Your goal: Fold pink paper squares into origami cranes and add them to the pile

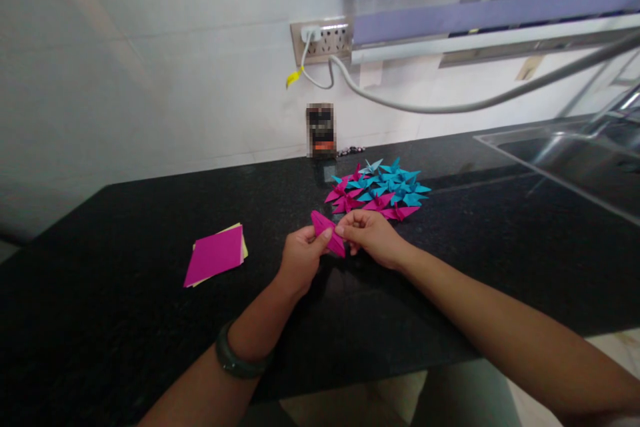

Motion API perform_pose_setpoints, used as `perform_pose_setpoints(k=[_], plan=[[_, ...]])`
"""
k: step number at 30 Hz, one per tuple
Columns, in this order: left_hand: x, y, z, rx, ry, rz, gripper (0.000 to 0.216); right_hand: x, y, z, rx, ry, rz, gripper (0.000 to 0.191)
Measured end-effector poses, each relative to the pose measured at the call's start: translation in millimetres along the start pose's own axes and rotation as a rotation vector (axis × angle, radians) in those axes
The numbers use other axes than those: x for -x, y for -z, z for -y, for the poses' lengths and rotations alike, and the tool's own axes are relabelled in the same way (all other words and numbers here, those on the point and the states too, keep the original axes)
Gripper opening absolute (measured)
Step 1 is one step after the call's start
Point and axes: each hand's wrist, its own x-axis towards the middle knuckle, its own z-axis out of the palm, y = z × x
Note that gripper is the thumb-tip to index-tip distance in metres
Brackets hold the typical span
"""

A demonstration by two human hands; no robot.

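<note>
Between my two hands is a piece of folded magenta origami paper [326,225], a narrow pointed shape held above the dark counter. My left hand [303,257] grips its lower left side, thumb on top. With thumb and fingertips, my right hand [373,235] pinches its right edge. Just beyond, a cluster of folded paper cranes [395,181] in blue and magenta, with one pale blue, sits on the counter. To the left lies a stack of square paper [215,257], magenta on top with yellowish sheets peeking out below.
The black countertop [125,320] runs along a white wall. A small blurred box [321,131] stands at the back by the wall. A grey cable [425,109] hangs from the wall socket [327,40] towards the right. A sink edge [560,177] is at the right.
</note>
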Motion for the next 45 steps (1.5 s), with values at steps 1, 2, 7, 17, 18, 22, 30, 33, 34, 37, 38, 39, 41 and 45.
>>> perform_pose_setpoints(k=[1,2,7,17,18,22,30,33,34,37,38,39,41,45], plan=[[1,0,-1,0.002,0.001,0.002,0.023,0,0,0,-0.046,-0.027,-0.003,0.028],[1,0,-2,-0.005,-0.003,0.001,0.022,0,0,1,-0.089,-0.06,0.002,0.029],[0,3,0,-0.196,-0.053,-0.024,0.02,2,2,5,-0.16,-0.178,0.047,0.026],[-3,10,5,-0.486,-0.164,-0.009,0.026,1,6,3,-0.172,-0.207,0.082,0.025],[-3,9,5,-0.488,-0.168,-0.01,0.026,1,6,3,-0.173,-0.211,0.094,0.026],[-3,8,4,-0.482,-0.17,-0.006,0.027,2,5,6,-0.159,-0.208,0.071,0.028],[1,5,-1,-0.531,-0.171,0.01,0.028,4,2,9,-0.069,-0.188,0.014,0.025],[1,5,-1,-0.532,-0.167,0.034,0.029,4,1,8,-0.028,-0.179,0.001,0.024],[1,5,-1,-0.522,-0.161,0.043,0.028,4,1,7,-0.016,-0.169,-0.003,0.024],[1,2,0,-0.443,-0.112,0.063,0.025,3,0,5,0.05,-0.117,-0.013,0.021],[1,1,0,-0.403,-0.084,0.072,0.024,3,0,5,0.089,-0.095,-0.013,0.02],[1,0,0,-0.36,-0.055,0.077,0.023,3,1,4,0.132,-0.075,-0.007,0.018],[2,-2,0,-0.278,-0.01,0.077,0.024,3,2,3,0.219,-0.046,0.034,0.015],[3,-3,-3,-0.196,-0.026,0.018,0.024,4,4,0,0.357,0.026,0.13,0.013]])
